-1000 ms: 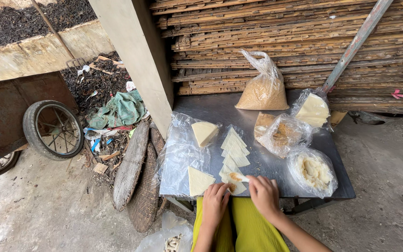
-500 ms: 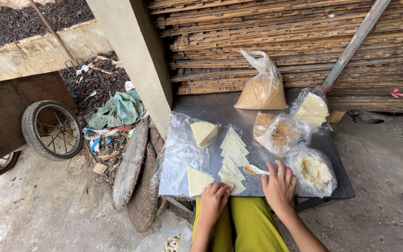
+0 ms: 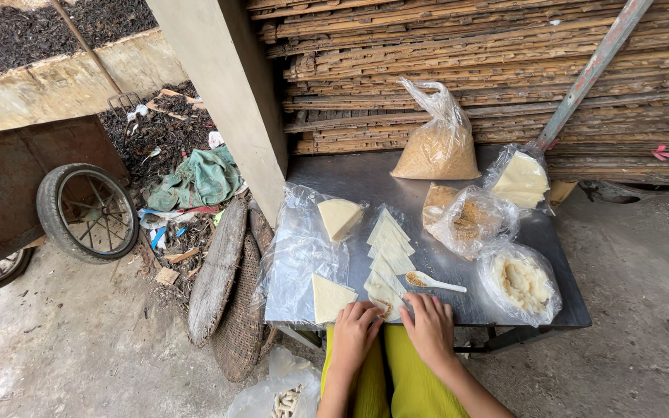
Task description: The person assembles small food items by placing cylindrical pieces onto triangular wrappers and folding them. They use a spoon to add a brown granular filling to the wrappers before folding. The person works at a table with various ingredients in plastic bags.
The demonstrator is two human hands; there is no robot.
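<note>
I note both hands, left hand (image 3: 356,323) and right hand (image 3: 430,323), pressing fingers closed onto a triangular wrapper (image 3: 385,298) at the tabletop (image 3: 365,182) near edge; spoon (image 3: 433,282) just beside.

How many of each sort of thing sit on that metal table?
Plastic bags with food inside: 4, such as the tall bag of brown crumbs
Stacks of pale triangular sheets: 2, one at
Spoon: 1
Total: 7

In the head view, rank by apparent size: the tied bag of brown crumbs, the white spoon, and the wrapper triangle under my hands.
1. Bag of brown crumbs, clearly largest.
2. and 3. White spoon and wrapper triangle: unsure, since both hands cover much of the wrapper.
</note>
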